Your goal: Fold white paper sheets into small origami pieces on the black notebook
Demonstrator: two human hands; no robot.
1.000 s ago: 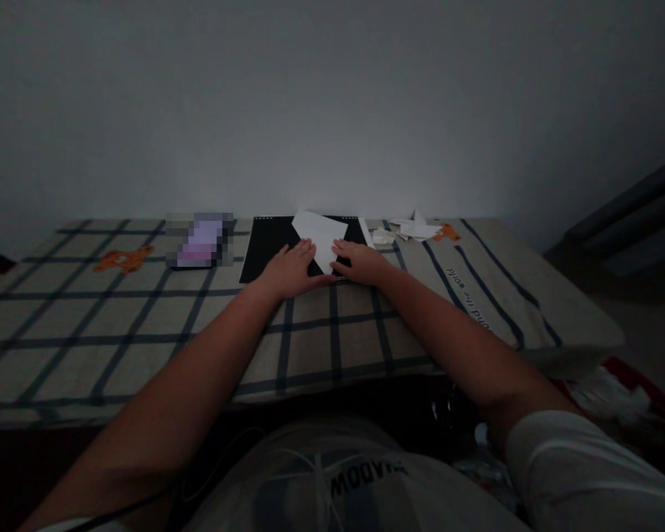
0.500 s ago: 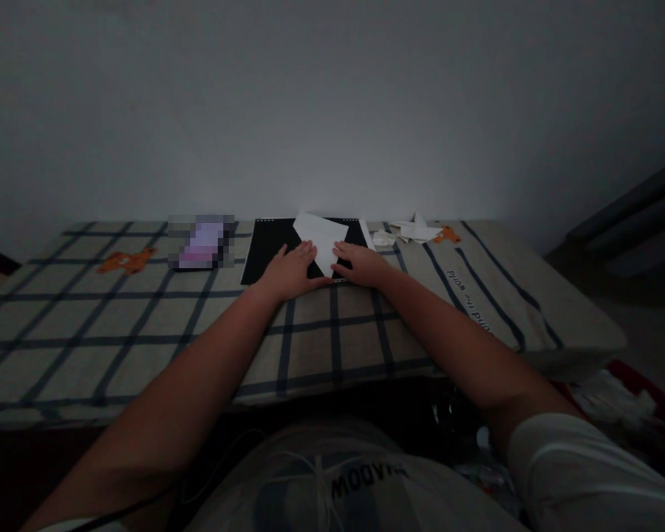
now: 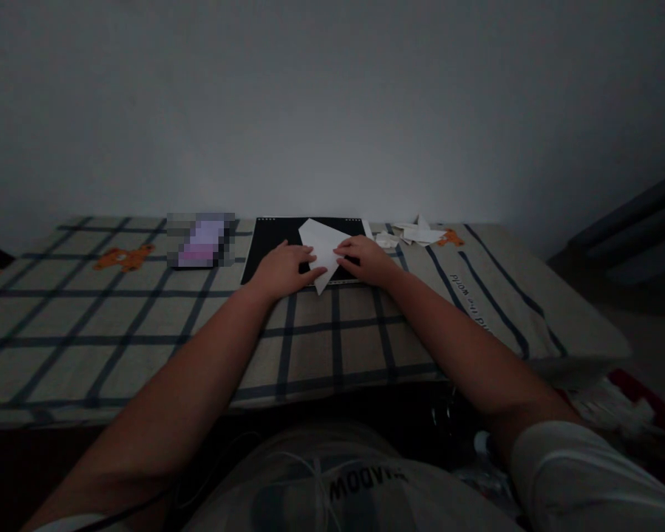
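A folded sheet of white paper with a pointed lower end lies over a black sheet-like pad. Its tip sticks out past the pad's near edge. My left hand rests on the left side of the paper, fingers stretched and thumb apart near the lower point. On the other side, my right hand has bent fingers and thumb closed at the paper's right edge. The fingertips of both hands touch the paper.
A phone, partly pixelated, lies to the left. Right of the pad are a folded white paper piece and a small crumpled white piece. A checked cloth covers the table, and a grey wall stands behind it.
The folded paper has turned and shifted slightly right and toward me, so its tip now passes the pad's near edge. My left hand has moved a little left, and my right fingers have bent at the edge.
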